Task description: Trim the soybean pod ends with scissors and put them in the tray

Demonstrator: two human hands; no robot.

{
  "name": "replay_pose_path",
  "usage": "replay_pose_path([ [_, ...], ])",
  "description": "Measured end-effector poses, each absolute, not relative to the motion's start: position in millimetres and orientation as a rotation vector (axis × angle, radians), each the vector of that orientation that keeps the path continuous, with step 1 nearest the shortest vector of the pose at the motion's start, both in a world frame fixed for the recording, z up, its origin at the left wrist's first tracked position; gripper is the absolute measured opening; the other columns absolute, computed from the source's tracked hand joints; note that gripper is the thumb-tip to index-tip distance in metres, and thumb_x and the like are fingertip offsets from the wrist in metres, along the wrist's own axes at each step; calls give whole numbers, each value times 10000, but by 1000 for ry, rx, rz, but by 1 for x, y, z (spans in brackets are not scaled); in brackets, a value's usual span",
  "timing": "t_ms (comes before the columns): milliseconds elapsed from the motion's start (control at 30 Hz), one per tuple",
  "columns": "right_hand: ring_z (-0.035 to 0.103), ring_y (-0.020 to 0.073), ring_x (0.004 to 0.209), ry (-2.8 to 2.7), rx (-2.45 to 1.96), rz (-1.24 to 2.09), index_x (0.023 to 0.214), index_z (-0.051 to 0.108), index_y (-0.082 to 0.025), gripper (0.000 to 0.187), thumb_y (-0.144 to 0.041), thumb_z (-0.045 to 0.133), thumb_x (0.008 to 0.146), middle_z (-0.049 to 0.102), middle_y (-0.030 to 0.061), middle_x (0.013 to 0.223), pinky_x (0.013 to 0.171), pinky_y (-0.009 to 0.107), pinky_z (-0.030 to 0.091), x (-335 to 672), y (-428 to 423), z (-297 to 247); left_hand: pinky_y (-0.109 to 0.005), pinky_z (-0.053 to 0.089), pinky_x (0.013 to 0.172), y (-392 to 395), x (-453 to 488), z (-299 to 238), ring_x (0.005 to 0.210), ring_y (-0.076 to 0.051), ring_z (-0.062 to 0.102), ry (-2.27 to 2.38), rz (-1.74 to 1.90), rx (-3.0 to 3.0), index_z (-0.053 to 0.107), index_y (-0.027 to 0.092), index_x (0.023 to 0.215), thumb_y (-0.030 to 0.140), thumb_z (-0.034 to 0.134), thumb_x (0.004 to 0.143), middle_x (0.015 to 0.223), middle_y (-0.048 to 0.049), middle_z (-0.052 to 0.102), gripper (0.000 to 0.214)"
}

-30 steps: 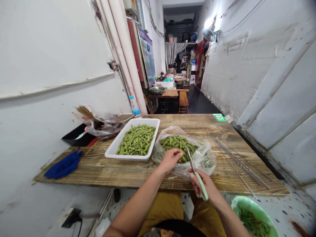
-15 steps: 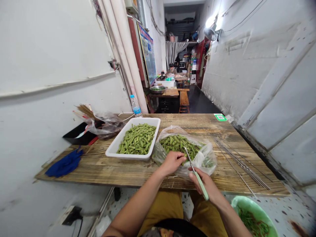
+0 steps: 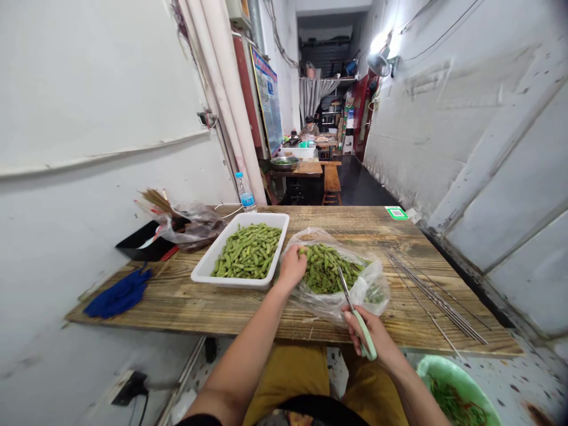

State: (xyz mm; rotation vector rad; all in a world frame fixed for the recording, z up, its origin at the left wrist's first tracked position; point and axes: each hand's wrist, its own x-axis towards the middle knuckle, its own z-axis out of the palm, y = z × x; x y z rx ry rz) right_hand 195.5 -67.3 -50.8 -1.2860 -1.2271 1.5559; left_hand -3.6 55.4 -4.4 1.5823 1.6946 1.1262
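Note:
My left hand (image 3: 291, 265) is closed in a pinch on a green bean pod (image 3: 303, 251) at the left edge of the clear plastic bag (image 3: 370, 290) of pods. A white tray (image 3: 208, 267) heaped with green pods lies just left of that hand. My right hand (image 3: 371, 335) grips green-handled scissors (image 3: 357, 320) at the table's near edge, blades pointing up over the bag.
On the wooden table (image 3: 222, 305) lie thin metal skewers (image 3: 432, 296) at the right, a blue cloth (image 3: 118, 293) at the left, a bag of wooden sticks (image 3: 181, 225) and a water bottle (image 3: 244, 193). A green bowl (image 3: 457, 387) of trimmings sits lower right. A person sits far down the corridor.
My left hand has moved up and left from the middle of the bag toward the tray, now pinching a pod. The right hand with the scissors has barely shifted.

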Motion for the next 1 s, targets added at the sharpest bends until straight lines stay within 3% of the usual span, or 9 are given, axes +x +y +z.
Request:
replay_pose_path([
  [100, 389, 57, 394, -1244, -1262, 1584, 1007, 487, -185, 500, -603, 570, 746, 420, -89, 564, 347, 183, 363, 194, -70, -45, -314, 442, 805, 77, -11, 0, 888, -228, 614, 2017, 881, 1761, 636, 139, 909, 221, 506, 774, 933, -124, 670, 204],
  [200, 395, 54, 420, -1291, -1254, 1567, 998, 478, -184, 499, -614, 551, 757, 421, -85, 580, 373, 180, 359, 192, -73, -39, -307, 441, 757, 89, -8, -1, 863, -245, 621, 2074, 637, 1796, 672, 163, 796, 340, 581, 744, 867, -116, 684, 206],
  [267, 389, 55, 422, -1306, -1257, 1559, 995, 476, -186, 499, -622, 542, 760, 420, -84, 587, 374, 183, 353, 192, -74, -38, -295, 433, 726, 92, -4, -2, 835, -236, 624, 2065, 591, 1801, 685, 175, 760, 326, 604, 721, 838, -101, 690, 175],
  [400, 383, 55, 412, -1318, -1262, 1542, 988, 484, -190, 469, -609, 525, 781, 421, -80, 590, 371, 188, 352, 193, -73, -41, -268, 414, 669, 86, 2, 2, 738, -202, 615, 1942, 686, 1843, 705, 168, 768, 239, 594, 687, 759, -70, 688, 155],
  [500, 389, 58, 405, -1325, -1250, 1539, 1012, 485, -197, 446, -591, 511, 803, 424, -81, 583, 367, 186, 357, 195, -70, -46, -253, 402, 634, 74, 6, 3, 657, -167, 587, 1746, 847, 1843, 714, 162, 807, 248, 574, 693, 701, -40, 675, 200],
  [667, 401, 64, 409, -1310, -1236, 1529, 1015, 484, -206, 428, -576, 522, 803, 422, -81, 572, 360, 181, 372, 196, -63, -49, -217, 371, 567, 54, 13, -5, 525, -91, 493, 1348, 968, 1568, 663, 141, 718, 298, 610, 692, 614, 3, 613, 167],
  [800, 381, 58, 390, -1304, -1269, 1531, 995, 487, -208, 428, -586, 522, 797, 409, -86, 563, 342, 175, 354, 195, -59, -49, -192, 184, 402, 43, 14, -5, 348, -24, 234, 1107, 777, 1263, 611, 122, 825, 385, 668, 667, 484, 64, 493, 311],
  [900, 371, 55, 390, -1312, -1292, 1534, 989, 483, -209, 421, -583, 521, 798, 401, -90, 559, 340, 169, 342, 194, -59, -48, -191, 132, 385, 37, 13, -3, 353, -4, 241, 1055, 765, 1243, 612, 101, 896, 396, 726, 604, 620, 18, 595, 430],
  [1000, 359, 52, 388, -1327, -1294, 1540, 985, 480, -205, 419, -577, 525, 797, 391, -94, 549, 340, 166, 335, 194, -60, -44, -192, 118, 392, 34, 13, -3, 361, -7, 224, 1093, 789, 1240, 641, 82, 935, 397, 741, 592, 512, 62, 501, 476],
])
